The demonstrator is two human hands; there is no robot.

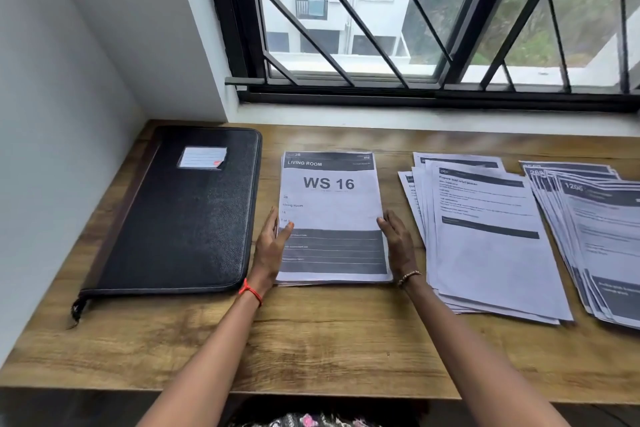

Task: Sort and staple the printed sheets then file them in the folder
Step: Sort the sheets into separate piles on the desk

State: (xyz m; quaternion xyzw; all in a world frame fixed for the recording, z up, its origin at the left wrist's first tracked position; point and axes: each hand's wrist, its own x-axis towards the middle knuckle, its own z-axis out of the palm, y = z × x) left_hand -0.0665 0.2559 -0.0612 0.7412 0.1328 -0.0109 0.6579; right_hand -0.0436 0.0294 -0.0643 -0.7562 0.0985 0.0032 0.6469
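A wooden desk carries four things. Near its left edge lies a closed black folder, its spine towards the front edge. At the middle sits a squared stack of sheets headed "WS 16". Right of it lies a loosely fanned pile, and at the right edge a second fanned pile, partly out of view.
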